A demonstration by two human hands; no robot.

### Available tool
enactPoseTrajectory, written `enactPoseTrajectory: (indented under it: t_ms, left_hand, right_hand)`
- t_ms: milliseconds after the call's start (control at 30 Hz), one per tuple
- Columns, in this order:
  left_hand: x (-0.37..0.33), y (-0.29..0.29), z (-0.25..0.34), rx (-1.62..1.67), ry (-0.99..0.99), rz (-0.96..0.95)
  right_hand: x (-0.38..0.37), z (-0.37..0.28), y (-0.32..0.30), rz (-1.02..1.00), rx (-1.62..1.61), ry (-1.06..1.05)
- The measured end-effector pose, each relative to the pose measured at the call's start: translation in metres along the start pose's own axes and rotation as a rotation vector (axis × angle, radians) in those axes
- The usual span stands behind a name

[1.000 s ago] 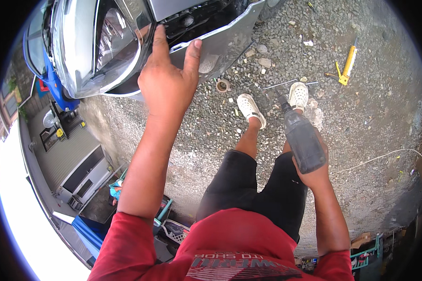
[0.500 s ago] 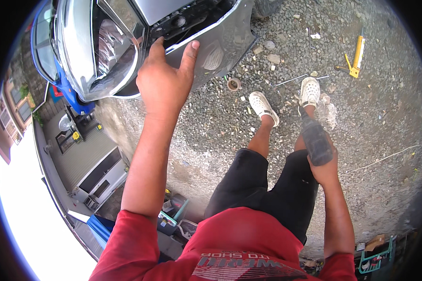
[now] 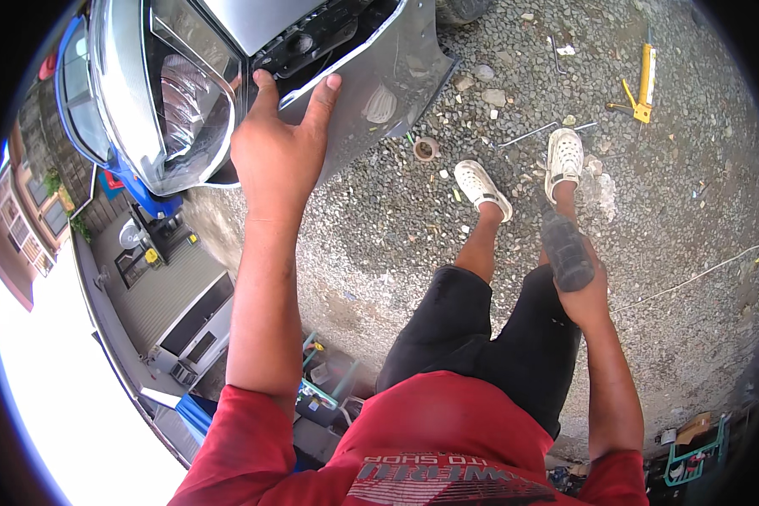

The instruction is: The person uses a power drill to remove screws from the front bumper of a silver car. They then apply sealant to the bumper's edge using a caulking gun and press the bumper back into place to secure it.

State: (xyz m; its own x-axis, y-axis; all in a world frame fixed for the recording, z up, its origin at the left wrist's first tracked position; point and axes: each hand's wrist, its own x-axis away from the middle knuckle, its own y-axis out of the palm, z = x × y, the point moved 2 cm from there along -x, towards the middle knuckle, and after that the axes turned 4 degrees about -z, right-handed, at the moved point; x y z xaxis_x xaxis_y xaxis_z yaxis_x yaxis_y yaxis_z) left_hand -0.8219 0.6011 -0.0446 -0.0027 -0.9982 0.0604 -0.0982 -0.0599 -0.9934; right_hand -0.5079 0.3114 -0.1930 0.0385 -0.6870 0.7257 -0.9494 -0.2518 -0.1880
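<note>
My left hand (image 3: 278,152) lies against the front corner of a grey car, its thumb and index finger spread. Their tips reach the top edge of the bumper (image 3: 354,126), beside the clear headlight (image 3: 185,110); the other fingers are mostly hidden. Low on my right, my right hand (image 3: 589,297) is closed around a dark grey handheld power tool (image 3: 567,253). The tool's body hides its handle and most of my fingers. Its narrow front end points away from me, toward my right foot, and touches nothing I can see.
Gravel surrounds my white clogs (image 3: 482,190). A tape roll (image 3: 426,149), a metal rod (image 3: 527,135) and a yellow caulking gun (image 3: 645,84) lie on it. A pale cord (image 3: 691,281) crosses the ground at right. A blue car (image 3: 80,93) stands far left.
The view has shifted slightly, and the car and my left hand appear a little further left. The power tool now points more directly away, looking shorter. Both hands keep their places.
</note>
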Motion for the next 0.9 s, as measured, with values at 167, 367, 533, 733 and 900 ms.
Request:
enactPoseTrajectory:
  t_ms: [167, 367, 533, 733, 900]
  left_hand:
    - [-0.006, -0.002, 0.009, -0.012, -0.069, -0.076]
    - [-0.003, -0.008, 0.002, 0.033, -0.001, -0.128]
    - [-0.007, -0.011, 0.009, -0.07, 0.042, -0.164]
    - [-0.012, -0.014, 0.024, -0.181, -0.05, -0.251]
    - [-0.009, -0.006, 0.006, -0.14, 0.026, -0.178]
  right_hand:
    - [-0.008, 0.004, 0.001, 0.019, 0.044, -0.024]
    - [-0.013, -0.003, -0.002, 0.021, 0.037, -0.001]
    - [-0.015, 0.003, -0.004, -0.015, 0.035, 0.105]
    - [-0.021, 0.011, -0.001, 0.042, 0.003, 0.021]
    - [-0.02, 0.001, -0.005, 0.005, -0.063, 0.061]
